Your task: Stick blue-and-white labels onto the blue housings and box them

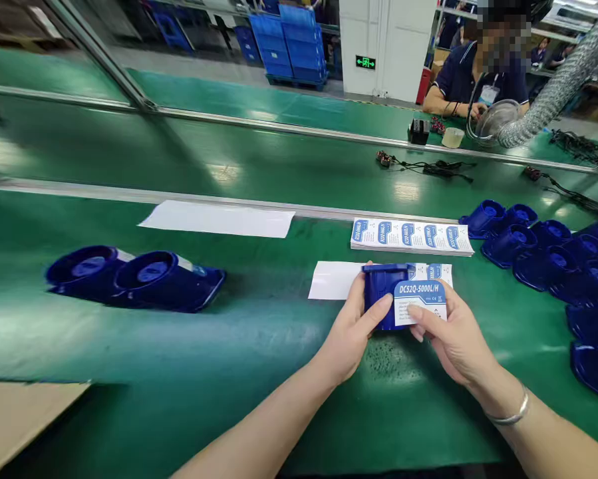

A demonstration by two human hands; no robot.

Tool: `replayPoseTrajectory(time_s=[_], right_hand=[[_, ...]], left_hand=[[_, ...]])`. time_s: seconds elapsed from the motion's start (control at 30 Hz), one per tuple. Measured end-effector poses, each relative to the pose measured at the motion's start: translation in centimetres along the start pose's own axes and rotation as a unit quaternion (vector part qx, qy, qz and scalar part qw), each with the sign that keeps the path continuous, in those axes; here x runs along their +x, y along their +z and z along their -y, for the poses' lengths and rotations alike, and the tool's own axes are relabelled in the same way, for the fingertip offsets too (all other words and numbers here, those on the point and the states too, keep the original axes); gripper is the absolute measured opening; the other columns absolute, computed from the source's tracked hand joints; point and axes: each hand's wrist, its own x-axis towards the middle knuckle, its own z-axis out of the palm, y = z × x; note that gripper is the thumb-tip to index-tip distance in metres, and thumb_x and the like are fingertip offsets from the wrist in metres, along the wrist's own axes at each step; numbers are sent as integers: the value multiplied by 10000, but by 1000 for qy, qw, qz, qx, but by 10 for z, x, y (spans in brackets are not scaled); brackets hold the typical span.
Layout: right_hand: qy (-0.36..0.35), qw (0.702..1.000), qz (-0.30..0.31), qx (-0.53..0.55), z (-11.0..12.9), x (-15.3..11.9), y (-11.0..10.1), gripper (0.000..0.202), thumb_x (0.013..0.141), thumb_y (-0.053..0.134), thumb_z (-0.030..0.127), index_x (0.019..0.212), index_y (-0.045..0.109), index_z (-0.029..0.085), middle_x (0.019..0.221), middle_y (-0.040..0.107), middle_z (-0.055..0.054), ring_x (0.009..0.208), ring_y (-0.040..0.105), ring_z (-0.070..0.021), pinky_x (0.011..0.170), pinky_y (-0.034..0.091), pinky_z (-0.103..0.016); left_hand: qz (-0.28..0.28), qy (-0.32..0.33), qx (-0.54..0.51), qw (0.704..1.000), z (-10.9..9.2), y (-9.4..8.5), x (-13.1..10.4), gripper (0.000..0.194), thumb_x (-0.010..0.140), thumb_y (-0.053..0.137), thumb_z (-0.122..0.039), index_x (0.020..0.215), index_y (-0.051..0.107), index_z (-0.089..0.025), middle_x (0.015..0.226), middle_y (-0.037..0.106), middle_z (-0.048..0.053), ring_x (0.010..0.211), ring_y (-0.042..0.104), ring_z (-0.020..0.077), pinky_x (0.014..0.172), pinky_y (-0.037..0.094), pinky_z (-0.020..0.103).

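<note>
- Pinching the label [422, 293], the right hand [461, 339] has its thumb on the printed face, likely to keep that thin, glossy rectangle flat.
- The left hand [346, 336] has its fingers closed narrowly on the casing [376, 283], probably steadying it; I cannot tell whether label and casing touch.
- Just beyond, at twelve o'clock, a part-used strip [331, 281] lies on the smooth green bench [229, 386], with the neat label stack [412, 237] behind, seemingly within reach.
- At ten o'clock: a blank sheet [219, 219].
- At nine: two casings [153, 286], hard, shiny blue, with round collars.
- Around three: more casings [558, 266], grouped closely.
</note>
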Motion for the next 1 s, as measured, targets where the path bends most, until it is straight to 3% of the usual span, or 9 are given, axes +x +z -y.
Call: replayPoseTrajectory(time_s=[0.23,0.63,1.0], right_hand=[[-7,1000,-6,-5,-1,2,1,264,813,834,253,956,616,215,792,592,31,607,482,-82,526,441,-195],[-12,1000,-7,-27,-3,1,-2,249,828,809,244,962,601,213,791,581,32,609,476,-91,547,434,-211],[-3,1000,-12,-29,-2,1,-2,277,815,823,257,969,597,219,811,595,28,621,485,-94,553,427,-214]], left_hand=[[4,24,8,1000,5,0,1,775,940,627,-380,1587,204,-325,1615,355,27,1476,321,301,1205,320,434],[-12,16,2,1000,2,5,0,755,925,644,-363,1569,254,-307,1593,394,44,1468,338,303,1207,320,436],[-8,5,5,1000,-3,8,-1,621,934,633,-352,1476,355,-234,1575,408,78,1448,366,305,1200,338,418]])
